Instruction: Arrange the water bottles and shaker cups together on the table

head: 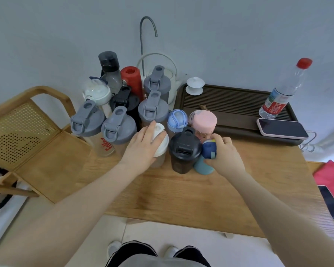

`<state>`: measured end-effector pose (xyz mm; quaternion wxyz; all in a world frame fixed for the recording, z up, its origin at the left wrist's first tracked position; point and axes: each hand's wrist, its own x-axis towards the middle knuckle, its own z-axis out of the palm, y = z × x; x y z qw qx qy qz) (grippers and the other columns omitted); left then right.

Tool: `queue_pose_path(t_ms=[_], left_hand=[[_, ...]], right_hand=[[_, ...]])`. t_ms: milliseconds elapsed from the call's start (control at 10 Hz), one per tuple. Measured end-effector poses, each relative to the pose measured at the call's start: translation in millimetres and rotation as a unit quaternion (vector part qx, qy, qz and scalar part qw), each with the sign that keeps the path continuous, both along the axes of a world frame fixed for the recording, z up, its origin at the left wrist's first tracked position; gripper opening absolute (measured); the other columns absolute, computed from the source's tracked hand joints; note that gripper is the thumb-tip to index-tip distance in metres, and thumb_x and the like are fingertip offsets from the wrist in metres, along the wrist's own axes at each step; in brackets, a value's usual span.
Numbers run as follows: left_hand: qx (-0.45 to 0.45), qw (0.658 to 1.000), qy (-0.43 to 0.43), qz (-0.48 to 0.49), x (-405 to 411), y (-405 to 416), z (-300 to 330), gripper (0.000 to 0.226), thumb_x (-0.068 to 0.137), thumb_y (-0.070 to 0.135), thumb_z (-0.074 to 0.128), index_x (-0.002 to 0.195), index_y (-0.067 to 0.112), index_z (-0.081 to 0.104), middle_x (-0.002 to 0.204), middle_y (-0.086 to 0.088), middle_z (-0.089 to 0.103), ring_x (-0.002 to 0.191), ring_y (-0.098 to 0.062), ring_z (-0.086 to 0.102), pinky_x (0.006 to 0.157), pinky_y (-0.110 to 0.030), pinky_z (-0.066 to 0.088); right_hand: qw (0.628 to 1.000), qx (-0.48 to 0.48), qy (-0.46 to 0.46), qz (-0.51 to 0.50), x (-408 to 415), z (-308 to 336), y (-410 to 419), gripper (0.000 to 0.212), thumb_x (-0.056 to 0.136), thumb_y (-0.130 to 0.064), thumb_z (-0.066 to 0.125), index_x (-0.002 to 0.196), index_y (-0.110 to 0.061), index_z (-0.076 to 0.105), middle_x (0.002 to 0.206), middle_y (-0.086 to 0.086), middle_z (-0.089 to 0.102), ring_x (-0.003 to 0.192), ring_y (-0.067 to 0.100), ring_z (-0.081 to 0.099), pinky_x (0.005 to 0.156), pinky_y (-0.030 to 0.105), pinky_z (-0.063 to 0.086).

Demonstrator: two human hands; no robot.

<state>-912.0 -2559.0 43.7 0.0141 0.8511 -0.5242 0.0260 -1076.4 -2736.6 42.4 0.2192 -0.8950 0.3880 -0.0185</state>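
Note:
Several bottles and shaker cups stand bunched at the back left of the wooden table [181, 189]. My left hand [143, 147] grips a white-lidded shaker cup [161, 145] at the cluster's front. My right hand [225, 154] is closed around a blue bottle [208, 151] with a teal base, pressed against a black-lidded shaker [183, 149]. Behind it stand a pink-lidded bottle [204, 120] and a light blue-lidded one [176, 118]. Grey-lidded shakers [152, 108], a red bottle [131, 78] and a dark grey bottle [109, 68] fill the rows behind.
A dark tea tray [229, 105] lies at the back right with a white lidded cup [195, 85], a clear plastic water bottle [283, 89] and a phone [281, 129] on it. A white kettle and tap stand behind the cluster. A wooden chair [27, 132] sits left.

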Motion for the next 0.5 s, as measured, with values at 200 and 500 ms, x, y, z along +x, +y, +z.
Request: queue_pose_path(t_ms=[200,500], left_hand=[[0.002,1.000,0.009,-0.020,0.3,0.2,6.4,0.079,0.072,0.021,0.072,0.140,0.016,0.031,0.152,-0.019,0.020,0.132,-0.041,0.030,0.106,-0.050,0.033],[-0.067,0.992,0.061,-0.090,-2.4,46.6,35.4,0.066,0.085,0.033,0.058,0.142,0.017,0.027,0.156,-0.014,0.007,0.139,-0.036,0.018,0.109,-0.049,0.027]], right_hand=[[1.000,0.012,0.021,-0.001,1.8,5.1,2.5,0.085,0.071,-0.031,0.077,0.140,-0.021,0.028,0.133,0.012,0.041,0.122,0.034,0.044,0.096,0.044,0.045],[0.992,-0.116,-0.027,-0.029,-9.2,25.8,57.2,0.093,0.079,-0.051,0.062,0.147,-0.012,0.013,0.158,0.011,0.012,0.146,0.028,0.007,0.117,0.043,0.018]])
